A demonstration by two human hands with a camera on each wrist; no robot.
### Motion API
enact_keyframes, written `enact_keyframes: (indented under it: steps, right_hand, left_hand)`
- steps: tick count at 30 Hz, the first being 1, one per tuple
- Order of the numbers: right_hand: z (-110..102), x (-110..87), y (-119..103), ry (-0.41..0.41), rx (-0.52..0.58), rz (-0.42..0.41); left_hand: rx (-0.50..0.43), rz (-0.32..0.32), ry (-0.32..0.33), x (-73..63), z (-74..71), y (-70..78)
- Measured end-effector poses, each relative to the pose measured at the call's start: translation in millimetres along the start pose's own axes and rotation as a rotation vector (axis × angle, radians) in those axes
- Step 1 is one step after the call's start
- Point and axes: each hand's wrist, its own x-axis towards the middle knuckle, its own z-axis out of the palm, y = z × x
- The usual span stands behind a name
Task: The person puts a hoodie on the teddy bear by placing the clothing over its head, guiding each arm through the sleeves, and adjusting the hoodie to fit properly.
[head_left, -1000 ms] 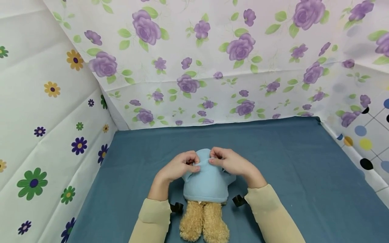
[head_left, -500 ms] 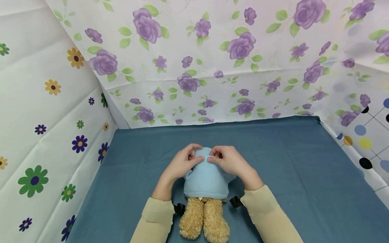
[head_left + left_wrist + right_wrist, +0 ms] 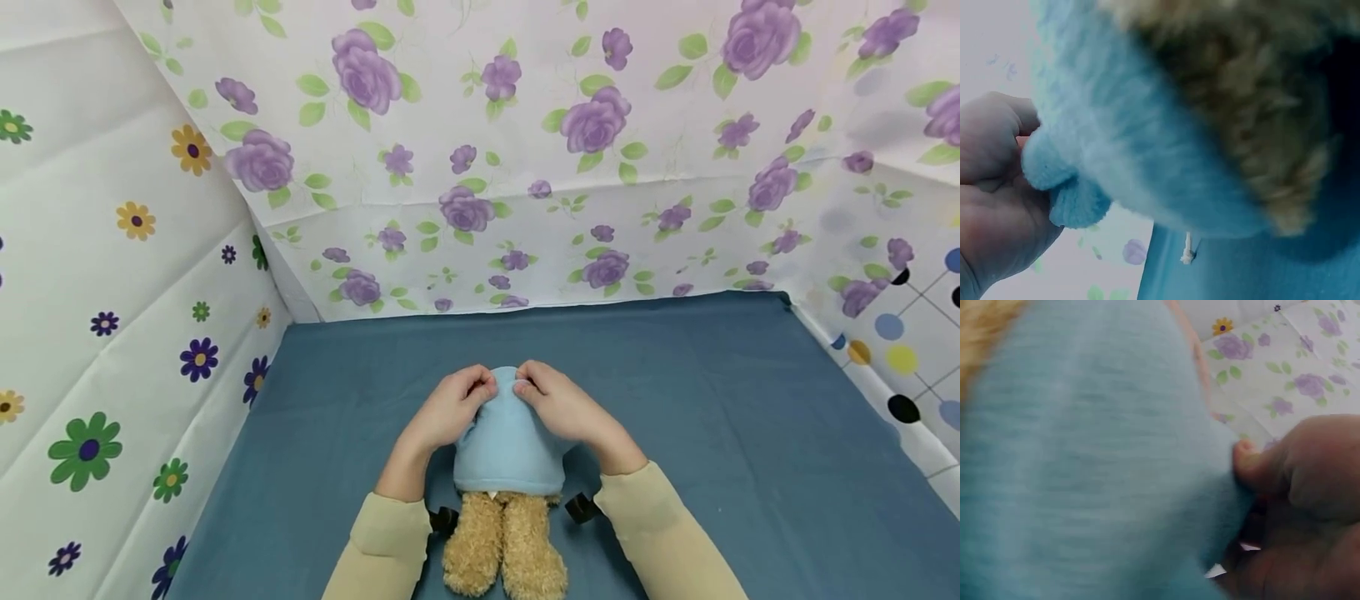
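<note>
A plush toy [image 3: 504,542] with curly golden-brown legs lies on the blue cloth, legs toward the person. A light blue fleece top [image 3: 510,458] covers its body; whatever is under the upper end is hidden. At the top's narrow far end, my left hand [image 3: 453,408] pinches the fabric on the left side. Opposite it, my right hand [image 3: 566,404] pinches the right side between thumb and fingers. In the left wrist view, the fabric [image 3: 1079,206] bunches into soft folds by the palm. The right wrist view has the thumb [image 3: 1249,459] pressed onto the fabric edge.
A dark blue cloth [image 3: 360,358] covers the table. White sheets with purple roses [image 3: 465,208] rise at the back, with flower-printed [image 3: 82,450] and dotted [image 3: 903,358] sheets at the sides. A small white piece [image 3: 1187,250] shows below the top in the left wrist view.
Both hands have shifted slightly toward the far end of the top, regripping the fabric. The fold between them has smoothed out. The toy's legs have stayed in place.
</note>
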Motion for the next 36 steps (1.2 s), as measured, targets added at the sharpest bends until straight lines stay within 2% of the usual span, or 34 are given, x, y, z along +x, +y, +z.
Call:
enact_keyframes:
  steps: [4,6,12,15,20,25,29,32,36]
  right_hand:
    - [1,3.8,1,0.094,0.051,-0.058]
    - [2,6.4,1,0.130,0.039,-0.088]
    - [7,11.2,4,0.140,-0.002,-0.126]
    - [5,8.9,4,0.121,-0.005,-0.106]
    - [-3,1.7,-2,0.105,-0.064,-0.030]
    - [1,2.1,-7,0.170,-0.163,0.023]
    - [6,2.4,-7,0.223,-0.203,0.023]
    - [4,1.8,-4,0.230,-0.200,0.012]
    - [-2,1.5,3,0.172,-0.168,0.002]
  left_hand:
    - [-0.033,0.041,0.069,1.0,0.2,2.2]
    - [-0.035,0.050,0.098,1.9,-1.0,1.7]
    - [0.043,0.020,0.135,6.3,2.3,-4.4]
    - [0.027,0.019,0.118,6.5,4.0,-5.3]
    - [-0.099,0.001,0.060,5.7,2.2,-3.0]
    - [-0.190,0.032,-0.039,4.4,-0.2,0.0]
    - [-0.273,0.050,-0.116,1.4,-2.8,1.8]
    - [-0.282,0.015,-0.103,-0.4,-3.7,1.8]
    - [-0.208,-0.056,-0.026,0.8,-0.2,-1.0]
